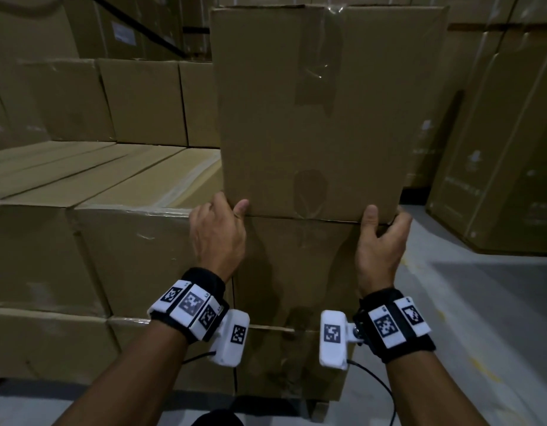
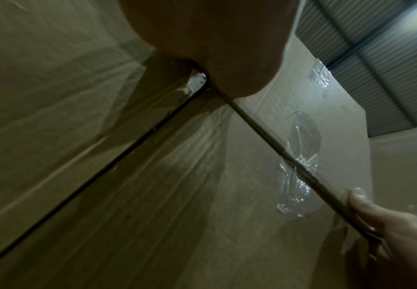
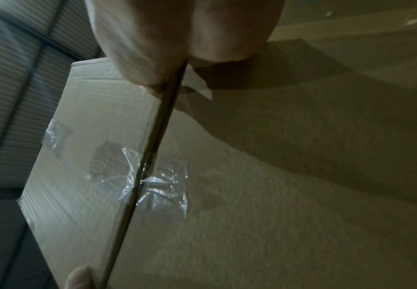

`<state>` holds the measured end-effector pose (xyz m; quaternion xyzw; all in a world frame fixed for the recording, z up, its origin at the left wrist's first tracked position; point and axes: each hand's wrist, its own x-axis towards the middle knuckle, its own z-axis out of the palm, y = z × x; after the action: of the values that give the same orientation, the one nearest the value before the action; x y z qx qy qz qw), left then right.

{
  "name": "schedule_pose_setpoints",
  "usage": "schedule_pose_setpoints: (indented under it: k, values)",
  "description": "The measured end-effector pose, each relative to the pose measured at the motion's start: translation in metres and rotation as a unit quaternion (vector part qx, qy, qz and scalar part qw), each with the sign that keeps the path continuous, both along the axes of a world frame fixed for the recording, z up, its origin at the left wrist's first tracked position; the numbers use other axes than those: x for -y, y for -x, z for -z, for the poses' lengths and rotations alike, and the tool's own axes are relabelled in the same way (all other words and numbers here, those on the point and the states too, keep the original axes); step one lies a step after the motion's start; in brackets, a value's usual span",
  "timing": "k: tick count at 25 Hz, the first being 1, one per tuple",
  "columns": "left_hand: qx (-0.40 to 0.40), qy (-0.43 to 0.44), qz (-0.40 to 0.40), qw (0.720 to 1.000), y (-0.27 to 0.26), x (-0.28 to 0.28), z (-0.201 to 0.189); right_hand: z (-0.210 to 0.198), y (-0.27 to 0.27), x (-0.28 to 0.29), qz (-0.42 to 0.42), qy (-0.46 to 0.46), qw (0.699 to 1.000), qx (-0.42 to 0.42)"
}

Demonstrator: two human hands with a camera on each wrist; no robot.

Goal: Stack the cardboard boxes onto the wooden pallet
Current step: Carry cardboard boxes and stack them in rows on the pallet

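In the head view a tall brown cardboard box stands upright, its bottom edge meeting the top of the stacked box at the stack's right end. My left hand grips its lower left corner, thumb on the front face. My right hand grips the lower right corner the same way. The left wrist view shows the held box, the taped seam under it and my right hand's thumb. The right wrist view shows the held box and the same seam. The stack hides the pallet.
Lower stacked boxes spread to the left, with a taller row behind them. Large printed cartons stand at the right across a strip of grey floor. A corrugated roof shows overhead.
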<state>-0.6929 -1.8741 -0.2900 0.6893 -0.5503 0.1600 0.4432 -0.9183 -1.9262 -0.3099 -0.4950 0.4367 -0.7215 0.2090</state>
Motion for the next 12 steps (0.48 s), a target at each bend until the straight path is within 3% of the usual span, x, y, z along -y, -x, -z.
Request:
schedule_pose_setpoints:
  k: [12]
  values:
    - [0.026,0.081,-0.005,0.996,0.0004,0.0059,0.0077,-0.0039,0.002,-0.0007,-0.027,-0.021,0.999,0.005]
